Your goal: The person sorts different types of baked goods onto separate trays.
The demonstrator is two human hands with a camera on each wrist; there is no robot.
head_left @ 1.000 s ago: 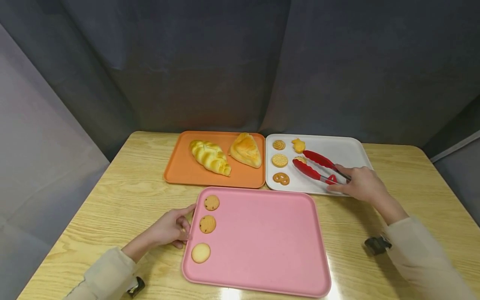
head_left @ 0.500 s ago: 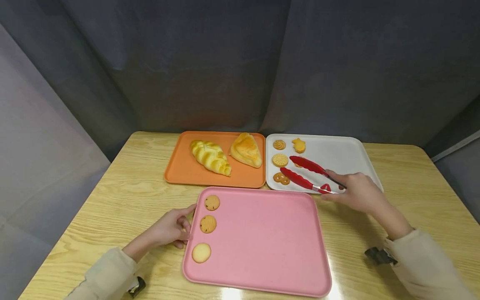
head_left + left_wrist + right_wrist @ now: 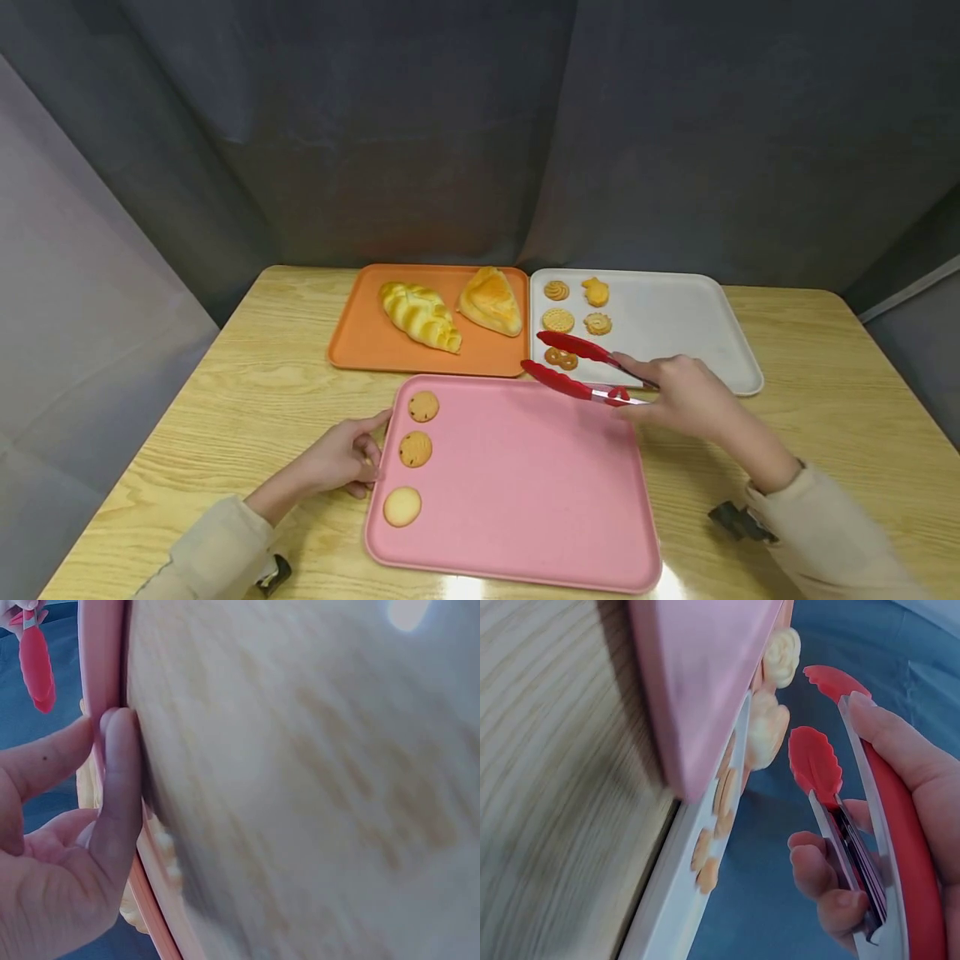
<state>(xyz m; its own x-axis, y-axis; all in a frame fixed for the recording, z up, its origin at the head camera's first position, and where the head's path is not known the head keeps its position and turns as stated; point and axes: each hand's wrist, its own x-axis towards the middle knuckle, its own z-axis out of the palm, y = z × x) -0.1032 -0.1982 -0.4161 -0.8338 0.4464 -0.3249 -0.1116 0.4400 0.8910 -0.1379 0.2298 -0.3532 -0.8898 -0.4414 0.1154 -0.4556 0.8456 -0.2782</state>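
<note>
Red-tipped tongs (image 3: 557, 378) are gripped in my right hand (image 3: 686, 396). Their two tips stand apart with nothing between them, and in the head view they overlap the pretzel cookie (image 3: 552, 357) and the far rim of the pink tray (image 3: 525, 492). The right wrist view shows the thumb (image 3: 900, 742) along one arm of the tongs and curled fingers on the other. My left hand (image 3: 337, 458) pinches the left rim of the pink tray between thumb and fingers. Down that tray's left side lie two chocolate-chip cookies (image 3: 416, 449) and a plain round cookie (image 3: 402, 507).
Behind stands an orange tray (image 3: 360, 350) with a braided bread (image 3: 420, 315) and a triangular bread (image 3: 489, 302). Beside it is a white tray (image 3: 675, 321) with several cookies, among them a scalloped one (image 3: 597, 323). A dark curtain (image 3: 420, 133) hangs behind the wooden table (image 3: 247, 375).
My right hand has carried the spread tongs left and toward me, from over the scalloped cookie to the pink tray's far edge. The cookies have stayed put, and my left hand has not moved.
</note>
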